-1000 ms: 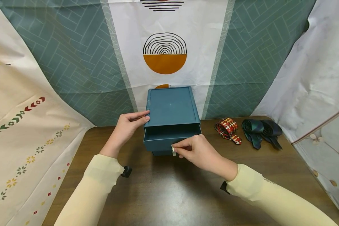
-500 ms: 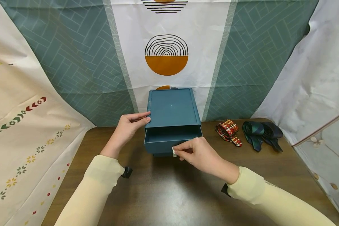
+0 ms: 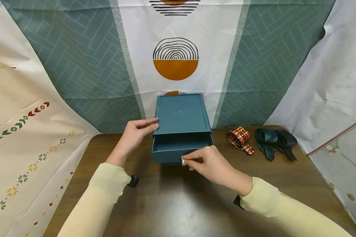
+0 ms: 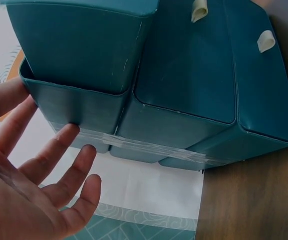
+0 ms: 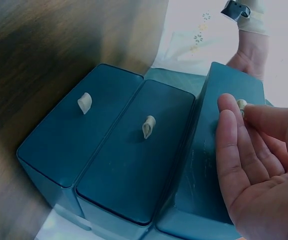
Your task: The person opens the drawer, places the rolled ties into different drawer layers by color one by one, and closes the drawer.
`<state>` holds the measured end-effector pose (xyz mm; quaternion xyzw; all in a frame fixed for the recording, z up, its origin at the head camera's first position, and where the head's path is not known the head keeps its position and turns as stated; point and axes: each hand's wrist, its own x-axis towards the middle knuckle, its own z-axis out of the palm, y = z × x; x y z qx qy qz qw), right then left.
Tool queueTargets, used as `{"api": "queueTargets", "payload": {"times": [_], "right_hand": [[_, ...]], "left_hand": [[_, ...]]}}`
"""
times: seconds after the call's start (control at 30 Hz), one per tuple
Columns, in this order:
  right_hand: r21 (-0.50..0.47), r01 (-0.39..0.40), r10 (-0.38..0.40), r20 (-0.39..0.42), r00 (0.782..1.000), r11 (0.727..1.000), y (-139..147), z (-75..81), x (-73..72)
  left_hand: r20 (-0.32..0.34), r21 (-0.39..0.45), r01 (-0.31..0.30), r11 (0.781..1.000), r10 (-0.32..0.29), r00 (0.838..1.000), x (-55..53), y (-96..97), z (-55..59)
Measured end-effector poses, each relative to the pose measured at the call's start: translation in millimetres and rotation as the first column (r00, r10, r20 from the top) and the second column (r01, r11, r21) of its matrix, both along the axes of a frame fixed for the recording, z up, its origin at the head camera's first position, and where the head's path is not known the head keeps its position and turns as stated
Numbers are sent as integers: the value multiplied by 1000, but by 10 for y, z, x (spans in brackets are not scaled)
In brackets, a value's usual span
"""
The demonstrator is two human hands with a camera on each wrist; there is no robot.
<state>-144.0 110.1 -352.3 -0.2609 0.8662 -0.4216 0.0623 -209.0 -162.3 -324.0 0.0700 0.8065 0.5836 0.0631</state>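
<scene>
A dark teal drawer cabinet (image 3: 182, 113) with three stacked drawers stands against the back cloth. Its top drawer (image 3: 166, 155) is pulled partway out, and the visible inside shows nothing in it. My right hand (image 3: 209, 164) pinches the pale loop tab (image 5: 241, 105) on that drawer's front between thumb and fingers. At the cabinet's left side, my left hand (image 3: 133, 136) rests its fingertips on the upper edge. In the left wrist view, the lower fingers of this hand are loosely bent beside the cabinet. The two lower drawers, each with its own pale tab (image 5: 148, 126), are closed.
Right of the cabinet lies a rolled red patterned necktie (image 3: 239, 138). Farther right are a rolled green necktie (image 3: 266, 140) and a dark rolled necktie (image 3: 285, 140). Patterned cloths (image 3: 98, 59) hang around the wooden table (image 3: 172, 210) at the back and sides.
The top drawer has slid slightly farther out toward me, with my right hand on its tab. My left hand keeps its place on the cabinet edge; the head view has shifted a little.
</scene>
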Motion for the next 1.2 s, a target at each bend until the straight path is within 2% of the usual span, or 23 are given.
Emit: {"api": "queueTargets", "payload": {"times": [0.3,0.6,1.2], "right_hand": [[13,-5,5,-25,1000,1000,-7,18,-4],[9,-11,11,-4,1000,1000,0,15,41],[32,1,-1,-13,1000,999,3,24,93]], "left_hand": [[-2,-21,4,1000,-4,1000,-34,-10,42],[3,-11,-5,1000,5,1000,-4,-20,10],[-2,8,3,1000,-3,1000,-8,-8,-16]]}}
